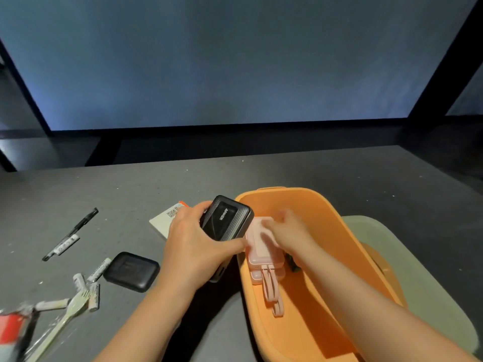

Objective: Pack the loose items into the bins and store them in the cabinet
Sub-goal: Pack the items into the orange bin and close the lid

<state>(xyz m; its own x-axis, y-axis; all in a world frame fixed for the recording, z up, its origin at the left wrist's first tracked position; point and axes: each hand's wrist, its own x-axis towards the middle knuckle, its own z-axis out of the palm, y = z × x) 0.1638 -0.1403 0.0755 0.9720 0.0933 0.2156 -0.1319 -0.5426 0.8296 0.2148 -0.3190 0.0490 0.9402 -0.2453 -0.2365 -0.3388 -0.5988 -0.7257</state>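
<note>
Left hand (193,246) grip clamped on one black power bank (226,218) at orange plastic bin (326,220) rim | right hand (285,226) grip blurred, cannot tell, on one pink power bank (261,254) | table (130,184) far edge bare.

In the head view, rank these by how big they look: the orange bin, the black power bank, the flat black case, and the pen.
1. orange bin, by far the largest
2. black power bank, partly covered by the left hand
3. flat black case, similar to the power bank, so unsure
4. pen, long but thinnest

A bin (326,231) sits on the desk (130,184) at right, a power bank (264,259) inside; left of it lie an earbuds case (131,271), batteries (88,280), a fork (70,312) and a pen (70,233).
</note>
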